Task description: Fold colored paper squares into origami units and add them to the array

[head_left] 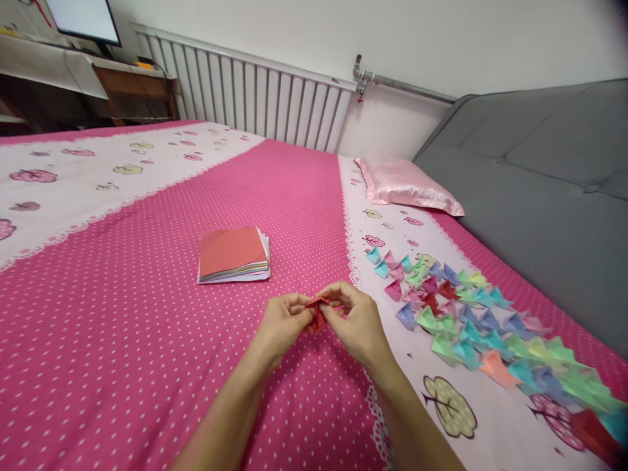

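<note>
Between my two hands is a small piece of folded red paper [316,316], held above the pink dotted bedspread. My left hand [284,322] pinches its left side between thumb and fingers. On the other side, my right hand [354,317] grips the right edge in the same way. The fingertips hide part of the folds. A stack of coloured square paper [233,254], with a red sheet on top, lies beyond my left hand. To the right of my right hand, many folded paper boats [473,333] in several colours lie in rows.
The bedspread [147,314] covers the bed under everything. A pink satin pillow [407,185] lies by the grey padded headboard [540,163]. Behind the bed are a white radiator [250,91] and a pipe [412,88]. A monitor [83,23] stands on a desk [132,82] at the far left.
</note>
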Action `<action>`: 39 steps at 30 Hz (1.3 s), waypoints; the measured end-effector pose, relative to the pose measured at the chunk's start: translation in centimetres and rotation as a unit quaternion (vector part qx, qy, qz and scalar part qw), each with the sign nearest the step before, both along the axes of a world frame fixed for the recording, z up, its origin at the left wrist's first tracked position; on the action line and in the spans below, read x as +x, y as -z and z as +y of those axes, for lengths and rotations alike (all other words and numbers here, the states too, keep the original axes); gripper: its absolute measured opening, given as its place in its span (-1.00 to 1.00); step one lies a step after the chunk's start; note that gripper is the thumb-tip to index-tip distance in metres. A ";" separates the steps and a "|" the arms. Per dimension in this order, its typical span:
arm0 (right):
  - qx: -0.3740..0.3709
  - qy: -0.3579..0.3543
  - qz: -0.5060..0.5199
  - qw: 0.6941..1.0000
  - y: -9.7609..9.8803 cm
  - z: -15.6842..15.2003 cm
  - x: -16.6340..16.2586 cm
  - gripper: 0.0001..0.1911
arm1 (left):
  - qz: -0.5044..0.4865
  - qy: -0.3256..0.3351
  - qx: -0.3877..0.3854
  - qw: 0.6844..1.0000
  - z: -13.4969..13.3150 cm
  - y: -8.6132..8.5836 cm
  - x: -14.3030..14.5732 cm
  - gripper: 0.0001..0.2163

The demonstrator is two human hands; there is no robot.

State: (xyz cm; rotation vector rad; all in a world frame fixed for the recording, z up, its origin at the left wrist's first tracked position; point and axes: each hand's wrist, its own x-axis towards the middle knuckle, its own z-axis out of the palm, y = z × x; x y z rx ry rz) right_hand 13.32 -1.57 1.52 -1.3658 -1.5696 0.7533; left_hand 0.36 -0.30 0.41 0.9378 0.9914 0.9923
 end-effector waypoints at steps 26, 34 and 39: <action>-0.104 0.034 0.097 0.989 0.8 0.3 -0.6 -0.67 | 0.153 -0.032 0.061 0.986 0.3 1.4 -0.1 -0.90; -0.106 0.050 0.084 0.990 1.1 0.4 -0.6 -0.70 | 0.213 -0.055 0.071 0.973 -0.2 0.6 0.0 -0.90; -0.084 0.079 0.043 0.992 1.1 0.2 -1.0 -0.75 | 0.246 -0.074 0.093 0.962 -0.5 0.2 0.0 -0.87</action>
